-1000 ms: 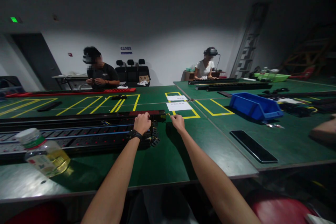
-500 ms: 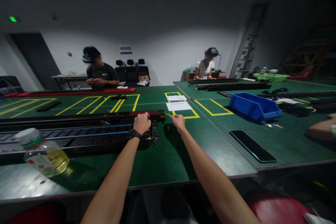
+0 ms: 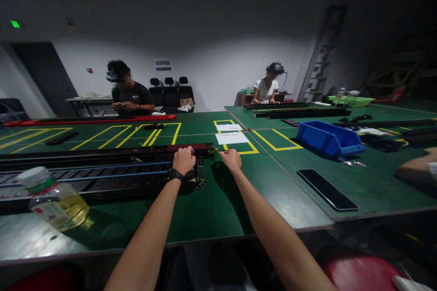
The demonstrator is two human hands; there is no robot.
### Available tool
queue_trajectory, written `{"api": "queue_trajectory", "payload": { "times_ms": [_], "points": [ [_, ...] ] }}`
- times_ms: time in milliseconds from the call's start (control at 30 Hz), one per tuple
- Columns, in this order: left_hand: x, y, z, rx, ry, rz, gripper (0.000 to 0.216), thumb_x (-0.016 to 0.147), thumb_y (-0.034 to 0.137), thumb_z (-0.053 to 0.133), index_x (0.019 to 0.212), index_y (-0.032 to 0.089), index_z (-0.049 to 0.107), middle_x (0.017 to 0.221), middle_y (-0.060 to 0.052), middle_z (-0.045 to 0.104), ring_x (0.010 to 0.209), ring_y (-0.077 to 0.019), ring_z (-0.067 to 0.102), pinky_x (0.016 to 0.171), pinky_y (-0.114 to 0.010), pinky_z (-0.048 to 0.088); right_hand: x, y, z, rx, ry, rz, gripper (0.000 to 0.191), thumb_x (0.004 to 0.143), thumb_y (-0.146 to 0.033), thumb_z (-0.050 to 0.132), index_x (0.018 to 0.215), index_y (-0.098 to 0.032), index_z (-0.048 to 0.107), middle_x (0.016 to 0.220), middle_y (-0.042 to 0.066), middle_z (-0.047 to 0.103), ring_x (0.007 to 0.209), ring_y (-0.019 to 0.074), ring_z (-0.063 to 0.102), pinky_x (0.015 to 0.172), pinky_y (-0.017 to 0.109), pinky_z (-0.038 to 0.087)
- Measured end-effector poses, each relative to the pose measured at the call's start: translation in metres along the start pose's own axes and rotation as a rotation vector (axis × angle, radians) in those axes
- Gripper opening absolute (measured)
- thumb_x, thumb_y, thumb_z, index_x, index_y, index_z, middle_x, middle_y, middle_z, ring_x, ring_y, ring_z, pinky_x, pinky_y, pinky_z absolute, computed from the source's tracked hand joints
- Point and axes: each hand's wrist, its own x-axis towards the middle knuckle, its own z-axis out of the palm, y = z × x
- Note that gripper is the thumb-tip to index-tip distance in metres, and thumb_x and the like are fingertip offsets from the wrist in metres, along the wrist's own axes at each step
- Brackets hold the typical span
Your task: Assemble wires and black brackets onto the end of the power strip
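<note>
My left hand [image 3: 184,161], with a dark watch on the wrist, is closed over a long black rail [image 3: 146,152] near its right end. Just off that end my right hand [image 3: 232,160] pinches a small yellowish piece [image 3: 217,149], too small to make out fully. The piece is at the rail's tip; whether it touches cannot be told. In front of the rail lies a wide black assembly [image 3: 112,179] with blue strips and red dots. Small black parts [image 3: 200,184] stick out at its right end, below my left hand.
A bottle of yellow liquid [image 3: 54,200] stands front left. To the right are a phone [image 3: 326,189] and a blue bin [image 3: 329,138]. Paper sheets [image 3: 232,138] lie beyond my right hand. Two people work across the green table; another person's arm [image 3: 416,166] rests at right.
My right hand has shifted slightly left, bringing the small yellowish piece closer to the rail's end. My left hand keeps its place on the rail. The view has moved very slightly.
</note>
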Motion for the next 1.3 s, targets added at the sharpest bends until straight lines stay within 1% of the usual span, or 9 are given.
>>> {"api": "queue_trajectory", "payload": {
  "times_ms": [167, 333, 467, 600, 733, 900, 1133, 1300],
  "points": [
    [0.000, 0.000, 0.001, 0.005, 0.006, -0.001, 0.023, 0.090, 0.019, 0.054, 0.108, 0.021, 0.068, 0.108, -0.009, 0.077, 0.108, -0.0284, 0.066, 0.095, -0.041, 0.052, 0.003, 0.000, 0.001, 0.010, -0.005, -0.017, 0.027, 0.089, -0.039, 0.066, 0.096, -0.022, 0.086, 0.094, 0.014, 0.080, 0.090, 0.0288, 0.074, 0.072, 0.030, 0.050],
    [0.000, 0.000, 0.002, 0.000, 0.006, 0.004, 0.023, 0.090, 0.019, 0.054, 0.108, 0.021, 0.068, 0.108, -0.010, 0.076, 0.108, -0.0284, 0.066, 0.094, -0.041, 0.052, 0.008, 0.001, 0.000, 0.089, -0.047, 0.037, 0.028, 0.091, -0.039, 0.064, 0.095, -0.021, 0.086, 0.093, 0.012, 0.080, 0.088, 0.0273, 0.074, 0.068, 0.028, 0.048],
    [0.000, 0.000, 0.000, -0.001, 0.003, 0.004, 0.023, 0.090, 0.019, 0.054, 0.108, 0.021, 0.068, 0.108, -0.011, 0.076, 0.108, -0.0287, 0.066, 0.095, -0.042, 0.052, 0.009, 0.002, 0.000, 0.117, -0.047, 0.059, 0.028, 0.091, -0.039, 0.065, 0.094, -0.020, 0.086, 0.092, 0.012, 0.080, 0.088, 0.0271, 0.074, 0.067, 0.028, 0.047],
    [-0.001, 0.001, -0.003, 0.001, -0.007, 0.002, 0.023, 0.091, 0.019, 0.053, 0.109, 0.020, 0.068, 0.109, -0.011, 0.077, 0.107, -0.0285, 0.066, 0.095, -0.042, 0.053, 0.007, 0.001, 0.000, 0.136, -0.026, 0.047, 0.025, 0.091, -0.036, 0.066, 0.096, -0.020, 0.086, 0.095, 0.012, 0.081, 0.088, 0.0270, 0.074, 0.068, 0.028, 0.048],
    [-0.001, 0.002, -0.003, 0.001, -0.006, -0.003, 0.023, 0.091, 0.019, 0.054, 0.108, 0.020, 0.068, 0.110, -0.011, 0.077, 0.109, -0.0281, 0.066, 0.095, -0.040, 0.052, 0.005, 0.001, 0.001, 0.116, -0.006, -0.003, 0.024, 0.093, -0.032, 0.064, 0.094, -0.020, 0.085, 0.095, 0.013, 0.081, 0.086, 0.0262, 0.074, 0.070, 0.028, 0.048],
    [-0.001, 0.002, -0.003, -0.008, -0.010, -0.008, 0.023, 0.091, 0.019, 0.055, 0.109, 0.021, 0.069, 0.111, -0.011, 0.077, 0.110, -0.0283, 0.066, 0.097, -0.041, 0.052, 0.004, 0.003, 0.007, 0.089, 0.019, -0.113, 0.028, 0.098, -0.030, 0.059, 0.096, -0.019, 0.084, 0.096, 0.011, 0.081, 0.088, 0.0235, 0.073, 0.072, 0.025, 0.048],
    [-0.001, 0.002, -0.003, -0.006, -0.014, -0.010, 0.024, 0.091, 0.019, 0.054, 0.110, 0.021, 0.069, 0.111, -0.011, 0.077, 0.110, -0.0281, 0.066, 0.097, -0.041, 0.053, 0.006, 0.005, 0.016, -0.048, 0.078, -0.233, 0.029, 0.101, -0.029, 0.055, 0.106, -0.019, 0.082, 0.104, 0.010, 0.080, 0.096, 0.0222, 0.071, 0.082, 0.025, 0.048],
    [-0.001, 0.002, -0.003, 0.005, -0.016, -0.004, 0.024, 0.090, 0.019, 0.055, 0.110, 0.021, 0.069, 0.111, -0.010, 0.077, 0.110, -0.0285, 0.066, 0.096, -0.041, 0.053, 0.005, 0.006, 0.019, -0.136, 0.113, -0.275, 0.030, 0.103, -0.029, 0.053, 0.107, -0.018, 0.081, 0.106, 0.011, 0.078, 0.099, 0.0229, 0.068, 0.086, 0.028, 0.046]
  ]
}}
